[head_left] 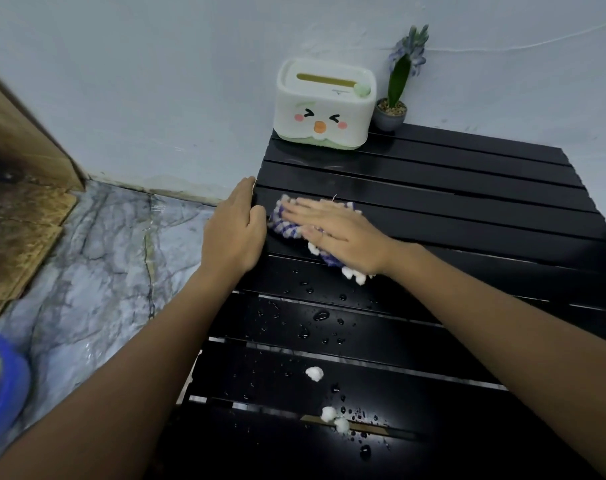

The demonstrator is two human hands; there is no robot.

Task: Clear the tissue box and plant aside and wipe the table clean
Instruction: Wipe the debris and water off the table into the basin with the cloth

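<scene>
Pale blue-grey wall backs a low black slatted desk (467,188) that stands on a marbled grey floor (97,258). At the desk's far left corner, against the wall, sits a white rounded tissue box with a cartoon face (324,107), and just beside it on the right a small grey pot holding a green plant with purple flowers (391,110). The right hand (336,232) lies flat, fingers spread wide, pressing a purple-and-white checked cloth (286,221) onto the slats near the left edge. The left hand (237,230) grips the desk's left edge, fingers curled over it. Water droplets (320,315) bead on the nearer slats, with small white fluffy tufts (314,373) scattered among them.
</scene>
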